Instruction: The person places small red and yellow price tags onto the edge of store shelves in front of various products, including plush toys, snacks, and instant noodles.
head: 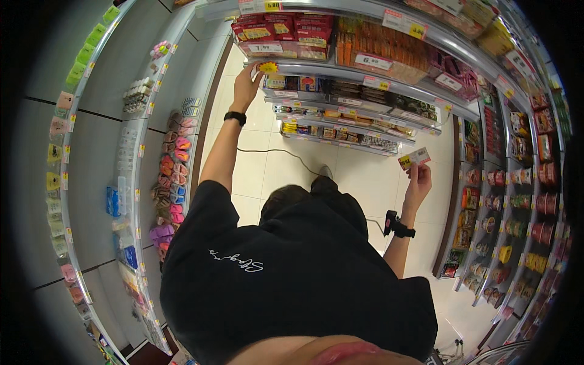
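Note:
My left hand [247, 87] is raised to the left end of a shelf edge [319, 69]. Its fingertips are at a yellow starburst tag [268, 67] there; whether they pinch the tag or only touch the rail is unclear. Lower and off to the right, my right hand [419, 181] grips a printed price label [414, 158], white with a yellow part, between thumb and fingers. Above the left hand, red packets [283, 28] fill a clear bin. Orange packets [378, 43] stand beside them.
Lower shelves of packaged snacks [349, 114] run below the tag. Racks of sandals [175, 169] line the left side, cup-shaped packages [518, 200] the right. A dark cable [292, 154] crosses the tiled floor [255, 173] near my shoe [325, 171].

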The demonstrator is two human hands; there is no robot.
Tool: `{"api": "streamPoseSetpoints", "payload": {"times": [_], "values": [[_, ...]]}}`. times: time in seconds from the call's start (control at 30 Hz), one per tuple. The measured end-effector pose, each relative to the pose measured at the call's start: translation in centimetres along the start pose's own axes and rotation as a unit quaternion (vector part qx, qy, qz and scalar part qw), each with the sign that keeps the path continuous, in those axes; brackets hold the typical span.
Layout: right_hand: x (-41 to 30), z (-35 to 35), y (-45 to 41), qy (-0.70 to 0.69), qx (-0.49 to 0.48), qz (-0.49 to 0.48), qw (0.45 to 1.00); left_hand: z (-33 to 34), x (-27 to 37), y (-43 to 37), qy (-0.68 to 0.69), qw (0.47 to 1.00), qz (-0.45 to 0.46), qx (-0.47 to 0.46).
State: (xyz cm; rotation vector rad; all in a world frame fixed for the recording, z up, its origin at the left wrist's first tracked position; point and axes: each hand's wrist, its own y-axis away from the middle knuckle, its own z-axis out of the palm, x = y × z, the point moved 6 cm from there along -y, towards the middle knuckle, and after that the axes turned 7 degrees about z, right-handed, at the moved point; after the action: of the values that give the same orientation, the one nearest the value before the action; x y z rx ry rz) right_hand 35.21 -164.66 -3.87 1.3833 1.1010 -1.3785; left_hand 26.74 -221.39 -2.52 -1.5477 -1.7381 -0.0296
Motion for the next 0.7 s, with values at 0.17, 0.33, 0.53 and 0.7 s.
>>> {"api": "streamPoseSetpoints", "payload": {"times": [0.17,0.33,0.53,0.7], "values": [[-2.1,4.7,-4.5,0.001,-0.057,-0.023,0.998,2.9,-0.2,-3.2,-0.05,0.99,0.112,-0.066],[-0.9,10.2,-4.5,0.059,-0.083,-0.03,0.994,2.9,-3.3,-4.0,-0.078,0.985,0.148,-0.049],[-1.1,12.7,-0.5,0.113,-0.044,0.01,0.993,1.1,0.9,-3.1,-0.023,0.971,0.237,0.017],[-1.6,10.9,3.2,0.193,-0.019,0.017,0.981,-0.9,2.0,-2.4,0.018,0.975,0.199,0.097]]}}
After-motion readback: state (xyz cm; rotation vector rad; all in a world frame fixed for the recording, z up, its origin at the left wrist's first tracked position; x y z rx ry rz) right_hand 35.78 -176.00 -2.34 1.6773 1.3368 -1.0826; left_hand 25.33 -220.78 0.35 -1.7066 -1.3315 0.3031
